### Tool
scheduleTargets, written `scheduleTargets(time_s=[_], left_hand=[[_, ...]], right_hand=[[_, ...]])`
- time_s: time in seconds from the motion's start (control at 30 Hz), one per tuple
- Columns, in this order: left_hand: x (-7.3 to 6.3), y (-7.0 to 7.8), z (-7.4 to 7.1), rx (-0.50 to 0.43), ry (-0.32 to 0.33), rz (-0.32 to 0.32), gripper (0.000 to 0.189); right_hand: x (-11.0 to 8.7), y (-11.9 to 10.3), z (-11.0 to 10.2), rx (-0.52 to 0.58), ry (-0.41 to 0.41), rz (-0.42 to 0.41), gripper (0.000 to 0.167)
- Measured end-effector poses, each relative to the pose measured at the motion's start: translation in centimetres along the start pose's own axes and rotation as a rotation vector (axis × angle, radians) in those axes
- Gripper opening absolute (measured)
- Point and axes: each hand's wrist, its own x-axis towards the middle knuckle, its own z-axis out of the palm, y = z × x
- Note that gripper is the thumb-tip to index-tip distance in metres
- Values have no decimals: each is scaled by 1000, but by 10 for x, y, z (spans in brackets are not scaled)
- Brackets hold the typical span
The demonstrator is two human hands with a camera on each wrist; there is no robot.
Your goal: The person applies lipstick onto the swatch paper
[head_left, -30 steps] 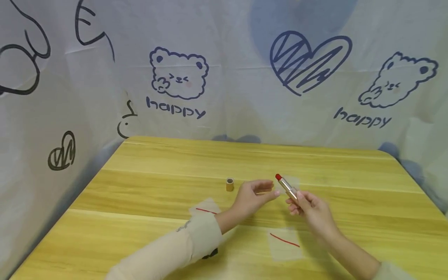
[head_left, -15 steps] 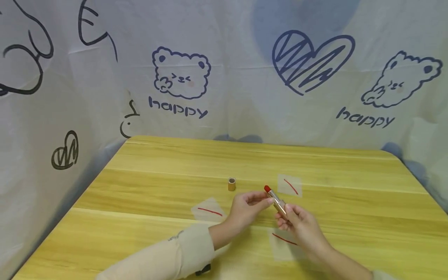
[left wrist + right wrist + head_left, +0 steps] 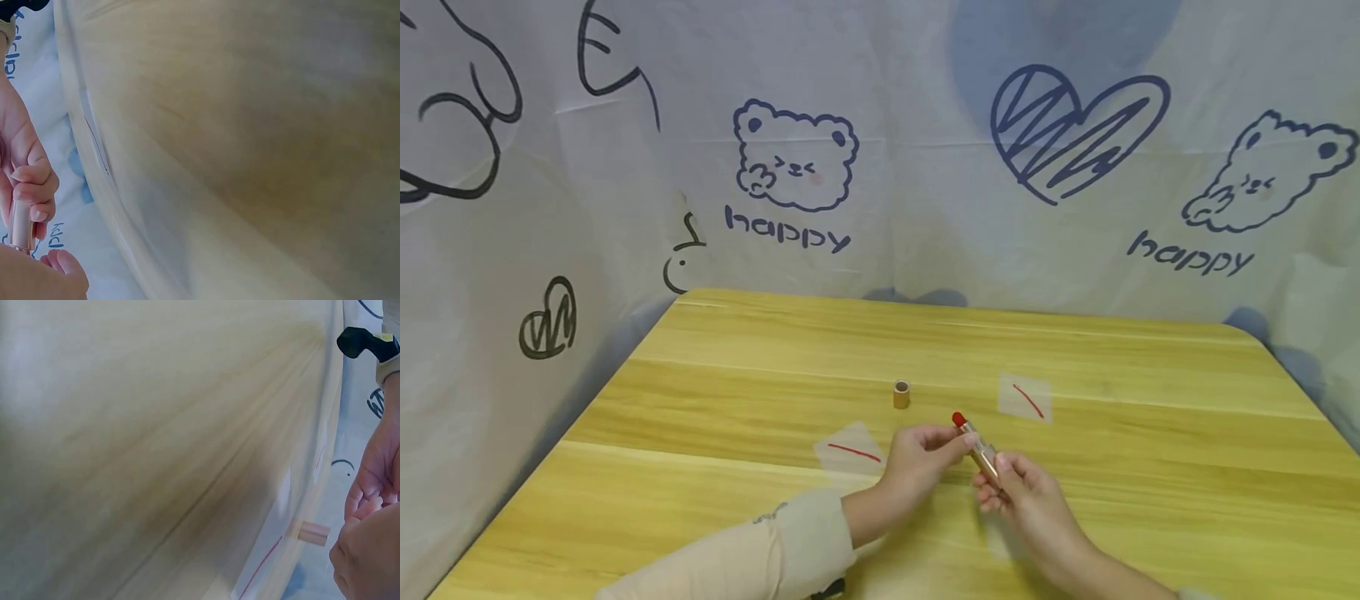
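A lipstick [image 3: 982,454] with its red tip raised slants up to the left between both hands in the head view. My right hand [image 3: 1037,508] grips its gold base. My left hand [image 3: 917,467] pinches the silver part below the red tip with thumb and fingers. In the left wrist view the right hand's fingers [image 3: 37,187] curl round the lipstick base [image 3: 22,225]. The right wrist view hides the lipstick behind the right hand [image 3: 369,550]. The lipstick's cap [image 3: 901,394] stands upright on the table beyond the left hand, its opening upward.
One thin whitish slip [image 3: 850,450] with a red line lies left of the hands. Another marked slip [image 3: 1026,398] lies behind them to the right. A third slip [image 3: 1006,542] is mostly hidden under the right hand. Drawn-on cloth [image 3: 925,217] hangs behind the wooden table [image 3: 760,350].
Both hands have moved left and nearer with the lipstick. The left hand, apart from it a second ago, now pinches its upper part. The far right slip has come into full view.
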Motion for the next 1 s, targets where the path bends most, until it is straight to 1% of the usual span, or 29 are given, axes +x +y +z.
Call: scheduleTargets(time_s=[0.1,0.2,0.3,0.4,0.47,0.57,0.67,0.8,1.0], left_hand=[[-1,0,-1,-8,2,-5,29],[-1,0,-3,5,-3,5,30],[-1,2,-7,16,-24,20,30],[0,3,-11,19,-52,38,29],[1,3,-13,26,-72,61,28],[1,3,-15,50,-102,97,27],[1,2,-18,82,-133,129,25],[2,2,-20,109,-172,164,23],[5,2,-25,161,-246,256,21]], right_hand=[[-1,2,5,12,47,3,36],[-2,3,7,-9,57,-10,36],[-3,2,7,-50,21,-23,38],[-1,1,5,-98,-41,-45,40],[-1,2,4,-123,-89,-69,41],[1,3,3,-143,-140,-111,40],[3,4,2,-167,-167,-151,37],[5,5,1,-168,-189,-176,35],[8,7,1,-159,-233,-209,34]])
